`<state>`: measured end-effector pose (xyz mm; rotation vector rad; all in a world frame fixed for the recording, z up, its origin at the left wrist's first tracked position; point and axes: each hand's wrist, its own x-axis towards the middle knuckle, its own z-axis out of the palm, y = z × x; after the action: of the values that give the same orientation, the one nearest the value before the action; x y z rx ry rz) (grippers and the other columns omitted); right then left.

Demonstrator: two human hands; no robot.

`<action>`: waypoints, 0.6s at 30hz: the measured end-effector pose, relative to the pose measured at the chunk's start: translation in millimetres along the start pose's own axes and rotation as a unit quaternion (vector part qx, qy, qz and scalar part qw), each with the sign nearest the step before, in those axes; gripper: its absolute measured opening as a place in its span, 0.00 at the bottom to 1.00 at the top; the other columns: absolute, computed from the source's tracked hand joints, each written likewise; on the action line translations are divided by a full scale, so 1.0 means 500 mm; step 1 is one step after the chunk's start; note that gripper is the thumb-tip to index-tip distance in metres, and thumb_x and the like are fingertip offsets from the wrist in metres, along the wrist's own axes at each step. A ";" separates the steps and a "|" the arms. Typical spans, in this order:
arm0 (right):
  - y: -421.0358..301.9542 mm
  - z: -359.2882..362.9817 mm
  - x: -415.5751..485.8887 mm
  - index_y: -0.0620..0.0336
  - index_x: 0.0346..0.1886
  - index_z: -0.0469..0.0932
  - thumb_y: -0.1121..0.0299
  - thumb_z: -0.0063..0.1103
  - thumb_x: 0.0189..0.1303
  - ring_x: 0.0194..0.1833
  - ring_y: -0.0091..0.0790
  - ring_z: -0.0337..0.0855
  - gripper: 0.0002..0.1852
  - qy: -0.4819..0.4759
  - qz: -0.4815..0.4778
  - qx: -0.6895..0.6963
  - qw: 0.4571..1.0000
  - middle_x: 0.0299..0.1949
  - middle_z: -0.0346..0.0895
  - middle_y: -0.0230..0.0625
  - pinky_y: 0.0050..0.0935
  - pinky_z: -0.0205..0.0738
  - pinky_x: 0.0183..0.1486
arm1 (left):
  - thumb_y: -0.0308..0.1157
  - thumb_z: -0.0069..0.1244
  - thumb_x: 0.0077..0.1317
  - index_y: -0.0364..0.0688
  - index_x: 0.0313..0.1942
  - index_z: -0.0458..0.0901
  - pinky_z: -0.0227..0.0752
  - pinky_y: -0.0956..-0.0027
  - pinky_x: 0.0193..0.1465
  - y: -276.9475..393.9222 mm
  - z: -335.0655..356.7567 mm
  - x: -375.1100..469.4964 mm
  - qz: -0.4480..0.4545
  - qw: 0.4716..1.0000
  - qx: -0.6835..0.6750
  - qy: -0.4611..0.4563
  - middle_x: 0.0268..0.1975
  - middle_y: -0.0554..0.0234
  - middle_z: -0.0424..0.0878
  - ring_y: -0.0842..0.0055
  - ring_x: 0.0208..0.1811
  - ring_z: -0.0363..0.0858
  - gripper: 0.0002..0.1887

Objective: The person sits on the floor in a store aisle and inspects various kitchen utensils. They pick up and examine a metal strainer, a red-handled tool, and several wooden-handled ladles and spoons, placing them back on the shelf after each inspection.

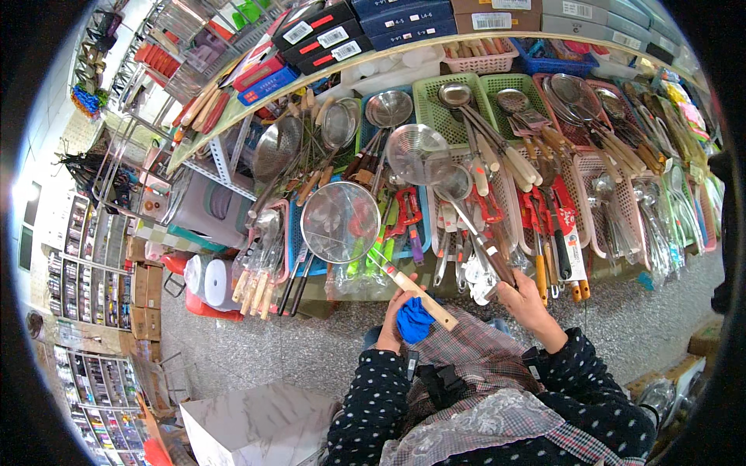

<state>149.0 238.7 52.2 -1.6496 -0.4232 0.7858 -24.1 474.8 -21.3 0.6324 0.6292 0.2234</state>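
My left hand (pixel 391 317) grips the pale wooden handle of a round wire-mesh strainer (pixel 341 221), and a crumpled blue cloth (pixel 415 321) is bunched in the same hand. The strainer's mesh head is held over the baskets, up and to the left. My right hand (pixel 527 303) is closed around the dark brown handle of a metal skimmer (pixel 495 256). Its shaft runs up-left to a small round mesh head, which overlaps a larger perforated skimmer (pixel 418 152).
Plastic baskets of ladles and utensils line the display table, including a green basket (pixel 425 93) and a pink basket (pixel 588 233). Above, a shelf (pixel 326 73) carries stacked boxes (pixel 405 23). A marble-patterned box (pixel 256 419) stands at lower left. Cartons (pixel 708 338) sit at right.
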 end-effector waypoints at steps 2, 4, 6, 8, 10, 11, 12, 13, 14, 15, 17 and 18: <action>0.006 0.015 0.002 0.66 0.33 0.69 0.62 0.55 0.64 0.23 0.24 0.69 0.15 0.002 -0.023 -0.044 0.999 0.19 0.69 0.32 0.29 0.65 0.25 | 0.31 0.53 0.63 0.40 0.64 0.66 0.76 0.66 0.52 -0.005 -0.003 0.000 0.021 0.999 -0.033 -0.014 0.51 0.52 0.79 0.69 0.50 0.80 0.29; 0.015 0.026 0.009 0.66 0.33 0.69 0.62 0.56 0.63 0.22 0.29 0.72 0.15 -0.004 -0.009 -0.057 0.998 0.19 0.70 0.37 0.32 0.67 0.25 | 0.32 0.53 0.63 0.40 0.65 0.66 0.76 0.65 0.53 -0.009 -0.008 0.003 0.016 1.000 -0.017 0.007 0.51 0.51 0.79 0.68 0.51 0.79 0.29; 0.026 0.048 0.027 0.68 0.34 0.69 0.58 0.55 0.63 0.27 0.49 0.79 0.18 0.019 -0.068 -0.174 0.982 0.22 0.74 0.51 0.42 0.72 0.30 | 0.32 0.52 0.63 0.40 0.64 0.66 0.75 0.66 0.54 -0.012 -0.018 0.006 0.021 0.999 -0.017 -0.020 0.51 0.52 0.78 0.69 0.51 0.79 0.29; 0.038 0.068 0.044 0.69 0.36 0.70 0.54 0.54 0.63 0.31 0.57 0.80 0.22 0.010 -0.060 -0.232 0.971 0.25 0.76 0.57 0.48 0.73 0.34 | 0.37 0.50 0.63 0.45 0.66 0.63 0.72 0.64 0.57 -0.020 -0.027 0.009 0.021 0.999 0.031 0.012 0.54 0.55 0.74 0.68 0.54 0.75 0.30; 0.052 0.091 0.058 0.71 0.36 0.70 0.52 0.53 0.63 0.33 0.59 0.80 0.24 -0.006 -0.029 -0.250 0.968 0.28 0.77 0.60 0.50 0.74 0.36 | 0.38 0.48 0.64 0.48 0.66 0.63 0.74 0.63 0.54 -0.022 -0.038 0.012 0.019 0.999 0.036 -0.009 0.52 0.56 0.74 0.69 0.51 0.75 0.29; 0.060 0.105 0.064 0.72 0.36 0.70 0.52 0.53 0.63 0.33 0.60 0.81 0.24 -0.007 -0.024 -0.242 0.970 0.29 0.77 0.61 0.51 0.74 0.36 | 0.38 0.47 0.65 0.49 0.66 0.62 0.74 0.62 0.53 -0.024 -0.042 0.014 0.019 0.999 0.034 -0.021 0.50 0.57 0.74 0.70 0.49 0.76 0.28; 0.067 0.119 0.069 0.71 0.37 0.70 0.53 0.53 0.62 0.34 0.61 0.80 0.24 -0.005 -0.022 -0.248 0.968 0.30 0.77 0.60 0.51 0.74 0.37 | 0.37 0.49 0.64 0.47 0.66 0.61 0.75 0.62 0.52 -0.026 -0.044 0.016 0.019 0.999 0.026 -0.012 0.50 0.56 0.75 0.70 0.49 0.77 0.30; 0.075 0.132 0.073 0.71 0.37 0.70 0.54 0.54 0.61 0.34 0.63 0.78 0.23 -0.004 -0.028 -0.248 0.968 0.31 0.77 0.59 0.50 0.74 0.39 | 0.37 0.51 0.63 0.44 0.67 0.60 0.75 0.63 0.52 -0.027 -0.047 0.013 0.022 0.999 0.025 0.004 0.50 0.56 0.76 0.69 0.48 0.78 0.32; 0.082 0.141 0.079 0.71 0.36 0.70 0.54 0.55 0.61 0.33 0.62 0.79 0.23 0.004 -0.067 -0.272 0.960 0.30 0.77 0.57 0.51 0.74 0.38 | 0.37 0.50 0.63 0.45 0.66 0.61 0.75 0.62 0.52 -0.026 -0.048 0.016 0.017 0.999 0.023 0.016 0.50 0.56 0.75 0.69 0.47 0.78 0.30; 0.088 0.149 0.083 0.71 0.35 0.70 0.54 0.55 0.61 0.33 0.62 0.79 0.22 0.002 -0.094 -0.305 0.948 0.29 0.76 0.56 0.51 0.74 0.38 | 0.36 0.50 0.64 0.45 0.65 0.63 0.76 0.62 0.52 -0.027 -0.048 0.013 0.024 1.000 0.018 0.008 0.48 0.57 0.76 0.69 0.47 0.78 0.29; 0.097 0.160 0.090 0.70 0.36 0.69 0.56 0.57 0.59 0.31 0.57 0.80 0.21 0.001 -0.086 -0.341 0.936 0.29 0.77 0.54 0.50 0.75 0.38 | 0.37 0.49 0.64 0.46 0.65 0.63 0.77 0.61 0.51 -0.025 -0.044 0.010 0.031 0.999 0.012 -0.021 0.48 0.57 0.76 0.69 0.47 0.78 0.29; 0.100 0.161 0.094 0.70 0.38 0.68 0.56 0.57 0.58 0.32 0.57 0.81 0.21 -0.017 -0.077 -0.350 0.933 0.29 0.77 0.54 0.49 0.76 0.38 | 0.37 0.50 0.64 0.47 0.65 0.63 0.77 0.61 0.50 -0.023 -0.042 0.011 0.030 0.999 0.025 -0.013 0.48 0.58 0.76 0.69 0.47 0.78 0.29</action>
<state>119.2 315.5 -14.2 -2.2249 -0.9233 0.5709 -32.3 477.7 -44.2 0.7025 0.5926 0.2546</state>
